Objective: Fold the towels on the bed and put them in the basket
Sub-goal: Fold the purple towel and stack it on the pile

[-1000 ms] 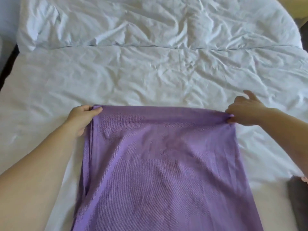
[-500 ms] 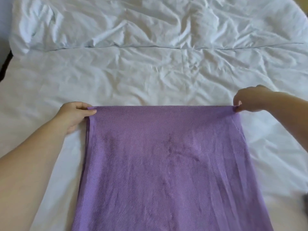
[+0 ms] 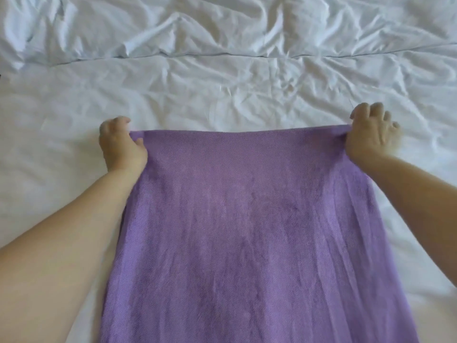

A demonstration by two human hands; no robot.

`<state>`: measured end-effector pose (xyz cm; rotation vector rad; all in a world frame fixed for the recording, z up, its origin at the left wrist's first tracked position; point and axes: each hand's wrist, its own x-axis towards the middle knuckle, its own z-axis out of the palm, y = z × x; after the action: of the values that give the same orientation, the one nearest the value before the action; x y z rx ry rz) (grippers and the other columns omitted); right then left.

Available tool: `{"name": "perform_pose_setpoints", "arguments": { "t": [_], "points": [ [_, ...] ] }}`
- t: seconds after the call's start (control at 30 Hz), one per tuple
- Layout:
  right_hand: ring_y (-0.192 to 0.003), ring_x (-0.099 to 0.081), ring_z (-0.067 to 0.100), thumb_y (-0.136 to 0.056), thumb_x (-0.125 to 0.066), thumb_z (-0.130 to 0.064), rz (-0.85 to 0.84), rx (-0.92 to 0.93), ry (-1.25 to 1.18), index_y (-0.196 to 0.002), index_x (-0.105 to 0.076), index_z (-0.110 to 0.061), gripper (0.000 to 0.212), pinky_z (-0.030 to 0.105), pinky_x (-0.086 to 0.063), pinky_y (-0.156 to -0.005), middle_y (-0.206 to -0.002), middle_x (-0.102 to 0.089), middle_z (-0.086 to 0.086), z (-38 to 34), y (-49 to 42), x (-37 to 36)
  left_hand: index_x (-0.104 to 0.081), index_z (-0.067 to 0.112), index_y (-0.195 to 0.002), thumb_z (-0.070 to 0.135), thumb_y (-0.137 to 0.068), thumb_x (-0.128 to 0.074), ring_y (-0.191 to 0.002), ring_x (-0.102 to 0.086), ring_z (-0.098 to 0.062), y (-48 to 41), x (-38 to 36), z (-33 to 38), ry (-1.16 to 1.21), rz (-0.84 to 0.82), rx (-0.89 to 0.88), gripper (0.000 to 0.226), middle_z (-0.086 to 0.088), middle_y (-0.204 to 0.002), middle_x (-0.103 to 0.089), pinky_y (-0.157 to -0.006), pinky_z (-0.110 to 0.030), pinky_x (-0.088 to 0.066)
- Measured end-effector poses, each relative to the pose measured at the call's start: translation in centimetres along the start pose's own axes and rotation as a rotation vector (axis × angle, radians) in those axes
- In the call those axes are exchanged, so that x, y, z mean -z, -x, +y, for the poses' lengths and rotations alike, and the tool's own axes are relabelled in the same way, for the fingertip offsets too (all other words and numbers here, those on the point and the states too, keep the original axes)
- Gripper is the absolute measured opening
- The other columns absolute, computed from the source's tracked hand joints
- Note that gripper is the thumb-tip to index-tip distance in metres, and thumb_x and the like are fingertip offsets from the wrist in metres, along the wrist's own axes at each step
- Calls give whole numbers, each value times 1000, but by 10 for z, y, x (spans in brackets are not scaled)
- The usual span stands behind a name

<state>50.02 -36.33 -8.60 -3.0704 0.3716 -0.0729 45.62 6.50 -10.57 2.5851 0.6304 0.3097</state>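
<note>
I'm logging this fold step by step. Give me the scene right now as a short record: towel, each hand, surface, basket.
towel: purple towel, spread on the bed, far edge pulled straight, near end out of frame
left hand: grips the far left corner
right hand: grips the far right corner
surface: wrinkled white bed sheet
basket: not in view

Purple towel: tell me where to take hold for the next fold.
Probably the two far corners, coming in from each outer side. The towel lies flat on the bed with its far edge straight across; the left hand and right hand each have a grip there.
</note>
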Motion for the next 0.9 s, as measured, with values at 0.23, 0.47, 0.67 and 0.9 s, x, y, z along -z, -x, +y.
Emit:
{"name": "perform_pose_setpoints", "arguments": {
  "t": [0.23, 0.47, 0.67, 0.9],
  "points": [
    [-148, -1, 14, -94, -25, -56, -183, 463, -342, -151, -15, -24, 66, 32, -1, -117, -160, -3, -9, -74, 140, -42, -23, 35, -149, 56, -96, -22, -148, -14, -23, 127, -50, 47, -334, -351, -693, 57, 3, -160, -13, -117, -48, 2],
    [-148, -6, 21, -87, -4, -62, -170, 155, 56, -151, -16, -13, 82, 42, -3, -120, -160, -12, 3, 54, 99, -39, -7, 34, -151, 60, -91, 3, -149, -2, -22, 94, -14, -30, -610, -309, -278, 67, 3, -161, -5, -119, -49, -1],
    [-145, -16, 27, -90, -27, -49, -124, 332, -255, -147, -31, -8, 70, 42, -12, -117, -156, -22, 6, -29, 207, -22, -30, 26, -148, 49, -96, -27, -145, -22, -27, 218, -7, 25, -355, -347, -659, 58, -1, -157, -24, -116, -51, -10],
    [-147, -14, 18, -93, -20, -60, -218, 222, 43, -151, -20, -18, 71, 37, -5, -119, -159, -17, -1, 57, 264, -39, -37, 20, -145, 45, -92, -18, -140, -34, -26, 238, 31, -68, -525, -386, -403, 61, -3, -153, -35, -114, -50, -24]
  ]
}}
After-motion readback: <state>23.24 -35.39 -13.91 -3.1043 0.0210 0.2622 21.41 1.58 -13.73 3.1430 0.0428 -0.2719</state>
